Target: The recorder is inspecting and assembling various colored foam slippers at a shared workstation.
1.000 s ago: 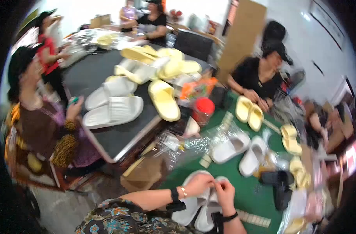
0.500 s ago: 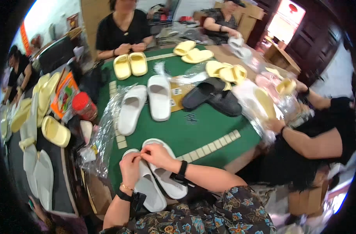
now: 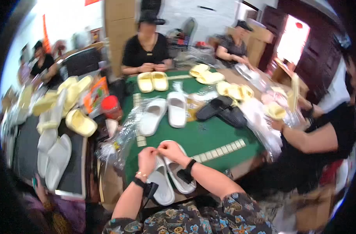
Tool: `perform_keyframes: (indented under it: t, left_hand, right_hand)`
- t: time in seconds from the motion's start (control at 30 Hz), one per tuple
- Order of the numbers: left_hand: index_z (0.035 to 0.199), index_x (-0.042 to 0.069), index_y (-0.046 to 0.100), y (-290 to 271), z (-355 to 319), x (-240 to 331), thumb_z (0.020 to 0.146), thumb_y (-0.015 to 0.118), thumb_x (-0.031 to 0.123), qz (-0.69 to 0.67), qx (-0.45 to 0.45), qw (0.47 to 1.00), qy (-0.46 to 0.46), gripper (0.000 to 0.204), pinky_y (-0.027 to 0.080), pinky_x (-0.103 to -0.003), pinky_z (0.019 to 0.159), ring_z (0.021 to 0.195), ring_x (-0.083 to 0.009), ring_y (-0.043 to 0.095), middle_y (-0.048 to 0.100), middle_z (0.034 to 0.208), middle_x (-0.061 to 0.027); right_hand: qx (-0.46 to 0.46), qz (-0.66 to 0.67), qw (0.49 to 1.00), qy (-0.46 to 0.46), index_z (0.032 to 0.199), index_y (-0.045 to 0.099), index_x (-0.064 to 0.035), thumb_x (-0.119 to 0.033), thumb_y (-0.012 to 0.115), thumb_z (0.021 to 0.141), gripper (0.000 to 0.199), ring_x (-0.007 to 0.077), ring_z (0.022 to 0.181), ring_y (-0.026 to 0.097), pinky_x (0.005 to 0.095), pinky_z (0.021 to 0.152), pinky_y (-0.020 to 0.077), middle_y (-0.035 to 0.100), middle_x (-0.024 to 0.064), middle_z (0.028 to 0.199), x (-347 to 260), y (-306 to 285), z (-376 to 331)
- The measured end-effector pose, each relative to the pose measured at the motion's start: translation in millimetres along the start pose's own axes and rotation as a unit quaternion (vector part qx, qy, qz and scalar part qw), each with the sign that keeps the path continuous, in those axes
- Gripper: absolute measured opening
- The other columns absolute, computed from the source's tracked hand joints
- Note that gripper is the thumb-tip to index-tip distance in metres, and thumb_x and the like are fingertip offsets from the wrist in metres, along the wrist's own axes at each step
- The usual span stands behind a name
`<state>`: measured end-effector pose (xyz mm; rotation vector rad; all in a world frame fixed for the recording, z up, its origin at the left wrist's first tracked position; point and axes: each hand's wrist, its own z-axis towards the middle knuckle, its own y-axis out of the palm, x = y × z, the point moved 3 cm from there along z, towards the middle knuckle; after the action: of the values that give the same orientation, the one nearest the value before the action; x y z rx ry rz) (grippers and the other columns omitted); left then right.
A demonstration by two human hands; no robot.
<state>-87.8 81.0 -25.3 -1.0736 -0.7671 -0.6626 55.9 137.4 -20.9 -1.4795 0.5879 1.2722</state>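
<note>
A pair of white slide slippers lies side by side at the near edge of the green table: a left slipper [image 3: 163, 191] and a right slipper [image 3: 177, 171]. Above their toe ends, my left hand [image 3: 147, 158] and my right hand [image 3: 173, 151] meet with fingertips pinched together. Whatever they pinch is too small to make out. My hands and wrists hide parts of the slippers' straps. Just beyond stand two more white slippers, one tilted outward [image 3: 153, 117] and one pointing straight away [image 3: 177, 110].
Black slippers [image 3: 221, 112] and yellow slippers [image 3: 152, 82] lie farther across the table [image 3: 185, 136]. A row of pale tiles [image 3: 219, 152] runs at right. Crumpled plastic, a red-lidded jar [image 3: 111, 107] and a side table of slippers [image 3: 58, 160] are at left. Co-workers sit around.
The view has shifted, so the table and slippers appear farther right. My hands stay together, pinching over the near slippers. At right, a co-worker's hands have moved among slippers.
</note>
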Motion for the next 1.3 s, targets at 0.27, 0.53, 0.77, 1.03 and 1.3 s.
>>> perform_keyframes:
  t: [0.27,0.53,0.77,1.03,1.3]
  left_hand:
    - [0.084,0.004,0.069,7.1,-4.4,-3.6,0.082,0.062,0.014,-0.027,0.001,1.000,0.011,0.013,0.050,-0.042,0.075,0.082,-0.0332,0.064,0.066,0.084,-0.0150]
    - [0.105,0.004,0.062,-120.4,8.9,39.3,0.081,0.061,0.007,0.129,0.172,0.965,0.151,0.024,0.050,-0.043,0.082,0.095,-0.0333,0.061,0.064,0.101,-0.0148]
    - [0.119,-0.002,0.056,-388.1,-36.3,-53.9,0.067,0.053,-0.003,0.400,0.441,0.803,-0.018,0.051,0.043,-0.043,0.096,0.108,-0.0372,0.054,0.059,0.112,-0.0234]
    - [0.115,-0.002,0.063,-453.3,-31.4,-181.6,0.066,0.059,0.002,0.283,0.343,0.893,-0.069,0.049,0.044,-0.041,0.097,0.105,-0.0381,0.058,0.064,0.113,-0.0211]
    - [0.098,-0.005,0.066,-449.4,-32.1,-142.7,0.081,0.058,0.008,0.220,0.381,0.888,-0.134,0.023,0.048,-0.033,0.083,0.088,-0.0249,0.064,0.068,0.092,-0.0131]
  right_hand:
    - [-0.064,0.015,0.996,0.067,0.085,0.071,0.0035,-0.011,0.070,0.083,0.014,0.0088,0.067,0.059,0.0240,0.062,0.0467,0.067,0.0018,0.076,10.6,-5.8,7.5]
    - [-0.015,0.130,0.988,0.085,0.122,0.057,0.0004,-0.002,0.059,0.088,0.034,0.0092,0.084,0.059,0.0222,0.068,0.0460,0.066,0.0055,0.106,7.8,-38.9,1.6]
    - [-0.145,-0.205,0.966,-0.054,0.133,0.047,0.0009,-0.016,0.079,0.063,0.079,0.0320,0.124,0.049,0.0411,0.104,0.0391,0.051,0.0179,0.134,11.6,-84.5,-45.8]
    - [0.008,-0.229,0.957,-0.177,0.123,0.057,-0.0004,0.007,0.055,0.066,0.057,0.0393,0.122,0.049,0.0435,0.104,0.0385,0.056,0.0226,0.127,5.1,-90.5,-37.8]
    - [0.277,-0.197,0.927,-0.158,0.127,0.055,-0.0019,0.002,0.063,0.072,0.055,0.0360,0.119,0.052,0.0425,0.105,0.0389,0.057,0.0201,0.126,-49.0,-271.4,-8.5]
